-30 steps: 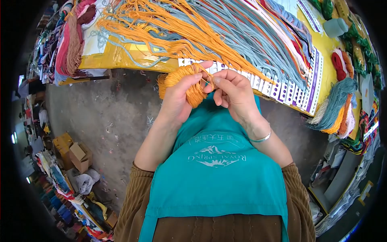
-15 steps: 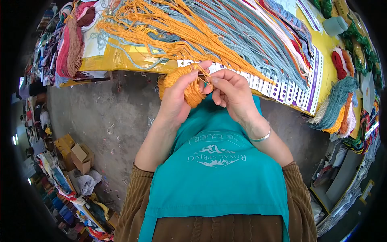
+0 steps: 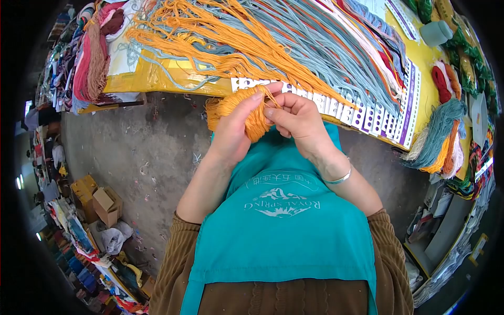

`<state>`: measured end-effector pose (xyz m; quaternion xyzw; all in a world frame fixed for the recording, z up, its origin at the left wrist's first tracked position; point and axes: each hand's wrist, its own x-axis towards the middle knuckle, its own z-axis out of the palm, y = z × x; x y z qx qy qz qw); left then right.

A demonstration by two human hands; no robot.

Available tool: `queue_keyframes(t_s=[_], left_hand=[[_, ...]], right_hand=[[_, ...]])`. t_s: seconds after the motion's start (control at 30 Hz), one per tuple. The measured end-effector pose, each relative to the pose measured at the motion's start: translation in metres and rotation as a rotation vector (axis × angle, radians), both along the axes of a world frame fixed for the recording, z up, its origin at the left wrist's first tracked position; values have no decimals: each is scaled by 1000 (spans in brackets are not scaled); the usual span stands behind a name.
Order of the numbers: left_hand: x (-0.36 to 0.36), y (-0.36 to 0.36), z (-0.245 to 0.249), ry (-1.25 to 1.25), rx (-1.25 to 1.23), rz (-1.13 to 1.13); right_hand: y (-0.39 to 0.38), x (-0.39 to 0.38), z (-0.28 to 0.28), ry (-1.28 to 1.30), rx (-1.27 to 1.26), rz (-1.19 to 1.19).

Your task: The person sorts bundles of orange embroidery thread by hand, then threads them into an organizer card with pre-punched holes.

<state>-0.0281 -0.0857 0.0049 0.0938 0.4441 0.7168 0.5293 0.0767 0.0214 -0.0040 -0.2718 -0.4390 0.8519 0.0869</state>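
An orange thread bundle (image 3: 253,122) is wrapped in the fingers of my left hand (image 3: 233,131), in front of the table's near edge. My right hand (image 3: 300,122) is pinched on orange strands at the bundle's right side, its thumb and forefinger touching the thread. The fingers of both hands nearly meet there. Just beyond them, long loose orange threads (image 3: 252,39) lie across the table over grey-blue threads (image 3: 315,63). White cards with punched holes (image 3: 344,113) run along the near edge, under the thread ends.
The yellow table (image 3: 157,79) curves across the top. Red and pink skeins (image 3: 90,65) hang at its left, teal and orange skeins (image 3: 443,139) at its right. A pale green cup (image 3: 436,34) stands at the back right. Cardboard boxes (image 3: 106,206) sit on the floor at the left.
My right hand has moved slightly left and closer to the bundle. Its fingers have drawn in on the strands, and the loop between the hands looks smaller.
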Motion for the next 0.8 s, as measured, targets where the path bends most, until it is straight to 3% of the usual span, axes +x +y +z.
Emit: queue_keyframes(t_s=[0.27, 0.47, 0.57, 0.67, 0.7, 0.77, 0.8], left_hand=[[-3, -4, -6, 22, 29, 60], [-9, -7, -6, 39, -10, -26], [-12, -13, 11, 256, -145, -140], [-32, -29, 16, 502, -336, -329], [-45, -38, 16, 580, -403, -404], [-61, -70, -11, 285, -13, -175], [-57, -74, 8, 10, 17, 102]], right_hand=[[-2, 3, 1, 34, -29, -164], [13, 17, 4, 168, -431, -21], [13, 26, 19, -125, 147, 125], [16, 49, 6, -51, 676, 34], [21, 59, 13, -62, 584, 67], [22, 74, 13, 137, 435, -121], [21, 82, 14, 186, 277, -225]])
